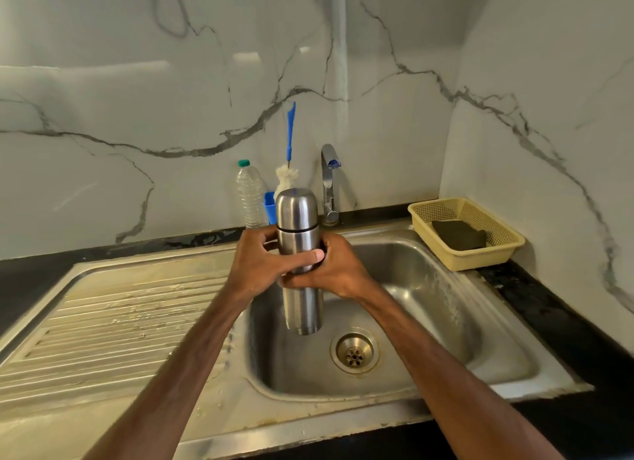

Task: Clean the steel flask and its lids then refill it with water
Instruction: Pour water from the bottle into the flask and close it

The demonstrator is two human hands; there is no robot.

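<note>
**Q:** where's the steel flask [301, 303] at?

**A:** upright over the sink [432, 288]. The left hand [260, 264] and right hand [339, 271] are both wrapped round its middle. Its lid [296, 209] is on, just above the grip, and the drain [355, 352] is below the grip, to the right.

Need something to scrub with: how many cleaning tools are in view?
2: a brush standing in the blue holder behind the flask, and a pad in the yellow basket right of the sink. More may be hidden.
</note>
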